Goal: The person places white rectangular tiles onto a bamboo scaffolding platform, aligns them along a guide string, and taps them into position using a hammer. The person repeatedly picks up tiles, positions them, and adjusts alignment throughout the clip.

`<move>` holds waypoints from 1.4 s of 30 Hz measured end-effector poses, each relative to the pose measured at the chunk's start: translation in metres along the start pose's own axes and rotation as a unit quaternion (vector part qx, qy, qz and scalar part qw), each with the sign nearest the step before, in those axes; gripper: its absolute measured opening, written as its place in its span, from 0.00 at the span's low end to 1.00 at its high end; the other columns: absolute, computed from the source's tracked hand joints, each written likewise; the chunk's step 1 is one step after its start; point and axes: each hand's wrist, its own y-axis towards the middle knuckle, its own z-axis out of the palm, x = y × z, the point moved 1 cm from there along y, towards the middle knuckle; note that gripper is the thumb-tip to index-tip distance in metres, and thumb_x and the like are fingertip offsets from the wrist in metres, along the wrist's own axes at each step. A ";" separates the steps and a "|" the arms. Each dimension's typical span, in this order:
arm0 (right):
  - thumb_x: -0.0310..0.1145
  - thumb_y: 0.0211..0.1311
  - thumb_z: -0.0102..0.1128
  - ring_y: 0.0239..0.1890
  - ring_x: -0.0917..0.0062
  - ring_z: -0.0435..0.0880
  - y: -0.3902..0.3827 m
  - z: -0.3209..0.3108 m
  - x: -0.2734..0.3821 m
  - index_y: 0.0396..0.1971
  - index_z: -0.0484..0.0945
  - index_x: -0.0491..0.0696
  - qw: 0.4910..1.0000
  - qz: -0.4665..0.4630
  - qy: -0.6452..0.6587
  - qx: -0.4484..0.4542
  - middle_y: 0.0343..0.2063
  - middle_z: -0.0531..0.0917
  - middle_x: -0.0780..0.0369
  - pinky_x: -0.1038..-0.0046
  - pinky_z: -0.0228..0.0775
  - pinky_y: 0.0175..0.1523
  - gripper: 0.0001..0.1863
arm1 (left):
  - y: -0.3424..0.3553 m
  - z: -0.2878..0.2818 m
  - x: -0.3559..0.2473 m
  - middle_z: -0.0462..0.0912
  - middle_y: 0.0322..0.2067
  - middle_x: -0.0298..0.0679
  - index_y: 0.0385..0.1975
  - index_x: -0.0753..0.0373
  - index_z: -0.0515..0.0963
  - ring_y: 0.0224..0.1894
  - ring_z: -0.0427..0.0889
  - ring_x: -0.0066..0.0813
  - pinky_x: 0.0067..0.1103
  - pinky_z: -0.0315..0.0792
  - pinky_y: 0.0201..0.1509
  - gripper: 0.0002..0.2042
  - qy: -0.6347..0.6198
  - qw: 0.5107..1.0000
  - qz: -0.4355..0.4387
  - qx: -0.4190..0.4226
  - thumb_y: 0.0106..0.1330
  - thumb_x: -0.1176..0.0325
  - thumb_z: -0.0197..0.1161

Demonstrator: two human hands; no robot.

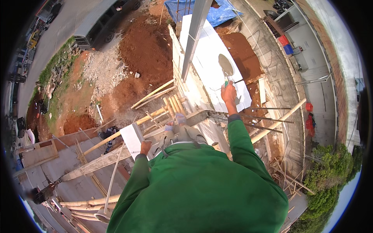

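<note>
My right hand [229, 94] is closed around the green handle of a trowel [226, 83], ahead and right of my body. Its blade end points at a grey oval patch [225, 65] that looks like wet mortar, set among white blocks [204, 52]. Whether the blade touches the patch I cannot tell. At my left side, my left hand [145, 147] grips the near edge of a white block [132, 138]; the fingers are partly hidden. My sandalled feet [175, 120] stand on a narrow ledge between the two hands.
A grey metal post [196, 37] rises beside the white blocks. Bamboo poles [153, 94] and a concrete beam [93, 165] lie around my feet. Dark steel bars [268, 120] stick out at right. Far below are red soil [143, 42] and a parked truck [103, 23].
</note>
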 end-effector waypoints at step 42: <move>0.34 0.70 0.61 0.44 0.44 0.85 -0.027 0.003 -0.052 0.49 0.69 0.39 0.999 -0.040 -0.016 -0.024 0.38 0.85 0.42 0.46 0.76 0.51 0.17 | -0.092 0.060 0.054 0.87 0.32 0.53 0.39 0.56 0.86 0.37 0.88 0.54 0.44 0.80 0.40 0.15 0.152 0.960 0.236 0.020 0.63 0.52 0.63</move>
